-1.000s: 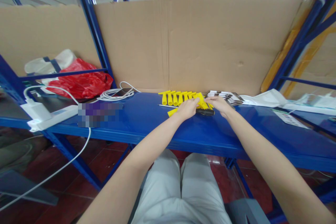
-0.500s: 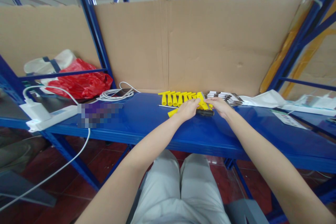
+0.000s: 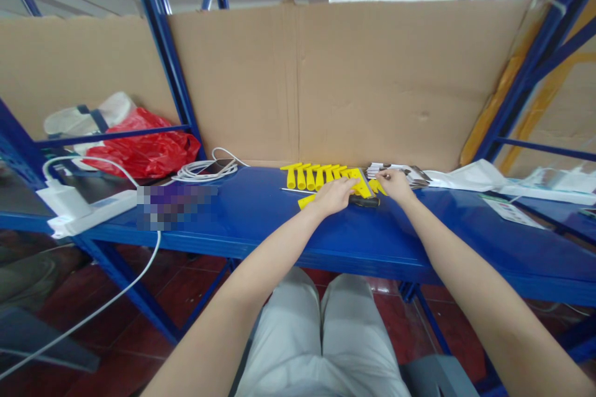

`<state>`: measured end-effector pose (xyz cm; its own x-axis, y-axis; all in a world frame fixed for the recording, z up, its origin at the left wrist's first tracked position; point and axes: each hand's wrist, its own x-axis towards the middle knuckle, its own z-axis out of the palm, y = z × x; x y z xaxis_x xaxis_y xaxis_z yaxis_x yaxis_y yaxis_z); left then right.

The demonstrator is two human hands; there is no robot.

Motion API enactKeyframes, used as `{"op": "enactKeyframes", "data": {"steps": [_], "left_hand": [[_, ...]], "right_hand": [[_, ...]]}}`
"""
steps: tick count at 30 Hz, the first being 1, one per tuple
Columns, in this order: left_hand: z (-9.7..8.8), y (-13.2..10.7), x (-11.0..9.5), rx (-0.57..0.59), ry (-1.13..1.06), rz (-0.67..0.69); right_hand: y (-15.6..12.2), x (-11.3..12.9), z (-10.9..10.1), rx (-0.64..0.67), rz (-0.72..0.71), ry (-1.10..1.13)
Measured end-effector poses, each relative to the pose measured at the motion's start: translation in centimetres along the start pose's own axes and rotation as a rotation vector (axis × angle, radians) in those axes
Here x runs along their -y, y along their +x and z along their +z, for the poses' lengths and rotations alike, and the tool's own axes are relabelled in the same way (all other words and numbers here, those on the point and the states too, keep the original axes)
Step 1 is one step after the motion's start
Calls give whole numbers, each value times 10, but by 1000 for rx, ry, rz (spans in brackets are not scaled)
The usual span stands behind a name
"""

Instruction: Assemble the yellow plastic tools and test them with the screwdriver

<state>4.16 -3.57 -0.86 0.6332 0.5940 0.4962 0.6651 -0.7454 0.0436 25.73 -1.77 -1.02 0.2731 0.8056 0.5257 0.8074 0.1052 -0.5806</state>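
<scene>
A row of several yellow plastic parts (image 3: 311, 174) lies on the blue shelf (image 3: 261, 217) against the cardboard backing. My left hand (image 3: 334, 193) rests with curled fingers on the yellow parts at the right end of the row, over a loose yellow piece (image 3: 306, 200). My right hand (image 3: 395, 185) is closed beside a stack of small printed cards (image 3: 404, 172), its fingertips at the stack's left edge. A black-handled tool (image 3: 364, 201) lies on the shelf between my two hands. What the fingers pinch is hidden.
A cardboard sheet (image 3: 363, 80) lines the back. Coiled white cable (image 3: 205, 167), a red plastic bag (image 3: 144, 149) and a white power strip (image 3: 88, 211) sit at the left. White plastic packets (image 3: 470, 175) and papers lie at the right. Blue rack posts (image 3: 161, 43) frame the shelf.
My right hand has shifted a little to the right, off the yellow parts toward the card stack. My left hand has stayed on the yellow parts.
</scene>
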Motion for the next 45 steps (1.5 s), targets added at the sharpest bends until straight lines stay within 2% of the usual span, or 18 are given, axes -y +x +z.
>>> {"op": "enactKeyframes", "data": {"steps": [2, 5, 12, 14, 19, 27, 45], "left_hand": [[-1, 0, -1, 12, -7, 5], [-1, 0, 1, 19, -23, 19], [3, 2, 3, 20, -42, 21], [4, 2, 3, 25, -43, 15], [4, 2, 2, 16, -43, 2], [2, 2, 1, 40, -73, -4], [3, 2, 3, 41, -103, 15]], "right_hand": [[9, -14, -3, -56, -12, -167], [21, -26, -12, -65, 59, -335], [30, -25, -26, 24, 248, -371], [26, -22, -25, 56, 241, -412], [13, -18, -24, 215, 121, -566], [4, -17, -28, 244, 165, -634], [1, -18, -20, 257, 124, -693]]}}
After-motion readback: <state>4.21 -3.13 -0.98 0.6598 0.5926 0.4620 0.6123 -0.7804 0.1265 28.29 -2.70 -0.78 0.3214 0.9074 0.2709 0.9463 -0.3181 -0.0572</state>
